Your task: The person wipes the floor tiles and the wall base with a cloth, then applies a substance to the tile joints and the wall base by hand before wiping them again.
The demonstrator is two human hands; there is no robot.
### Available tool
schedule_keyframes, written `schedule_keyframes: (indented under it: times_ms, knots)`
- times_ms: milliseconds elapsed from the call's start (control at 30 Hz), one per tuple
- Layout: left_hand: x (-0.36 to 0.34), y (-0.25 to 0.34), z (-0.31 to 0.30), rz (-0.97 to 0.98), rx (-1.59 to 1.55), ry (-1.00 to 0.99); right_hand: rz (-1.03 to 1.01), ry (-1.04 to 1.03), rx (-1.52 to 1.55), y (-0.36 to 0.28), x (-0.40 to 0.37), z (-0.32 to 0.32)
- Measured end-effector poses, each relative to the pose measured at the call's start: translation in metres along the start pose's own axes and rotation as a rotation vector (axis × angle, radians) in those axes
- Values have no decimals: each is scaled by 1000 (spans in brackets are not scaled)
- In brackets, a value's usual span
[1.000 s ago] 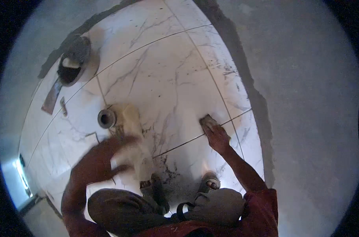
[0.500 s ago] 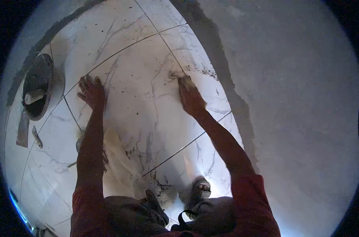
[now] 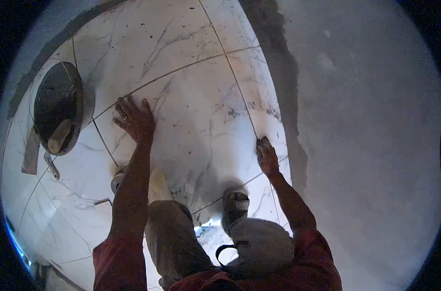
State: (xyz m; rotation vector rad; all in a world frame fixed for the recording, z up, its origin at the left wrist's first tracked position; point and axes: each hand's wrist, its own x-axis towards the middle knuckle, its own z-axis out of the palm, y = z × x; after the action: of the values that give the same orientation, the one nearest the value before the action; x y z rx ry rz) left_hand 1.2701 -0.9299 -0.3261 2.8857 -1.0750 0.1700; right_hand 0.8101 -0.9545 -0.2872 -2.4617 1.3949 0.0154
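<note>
White marbled tiles (image 3: 181,116) with dark joints and scattered dirt cover the floor. My left hand (image 3: 137,120) rests flat on a tile, fingers spread, its tips close to a joint. Farther right, my right hand (image 3: 267,156) is on the floor at the lower end of a long joint, near the tile edge. Its fingers are bent together, and whatever is under them is too dark and small to make out. Dirt smudges lie on the tile above my right hand.
A dark round bucket (image 3: 58,104) with a light object inside stands at the left. Beside it lie a flat blade-like piece (image 3: 31,154) and a small tool (image 3: 51,166). A grey wall (image 3: 366,136) rises at the right. My shod foot (image 3: 235,206) is below.
The view has shifted, so the bucket and tiles appear farther right. My right hand has slid down along the joint toward me. My left hand stays spread near its joint. My legs have moved.
</note>
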Motion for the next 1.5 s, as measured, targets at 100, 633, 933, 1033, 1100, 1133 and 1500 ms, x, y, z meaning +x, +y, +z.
schedule_keyframes:
  times_ms: [100, 633, 933, 1033, 1100, 1133, 1500]
  knots:
    - [-1, 0, 1, -5, -33, 3, -72, 127, 465, -7, 60, 7]
    - [0, -2, -4, 18, -81, 88, -361, -443, -244, -70, 77, 12]
    - [0, -2, -1, 40, -50, 137, -637, 419, -64, -79, 344, -12]
    - [1, -2, -1, 27, -21, 55, -427, 199, -321, -73, 282, -6]
    - [3, -1, 0, 29, -76, 81, -317, 56, -238, -55, 161, -12]
    - [1, -1, 0, 19, -105, 101, -246, 4, -171, -53, 104, -24]
    - [2, 1, 0, 27, -63, 69, -272, 406, -75, -5, 288, -1]
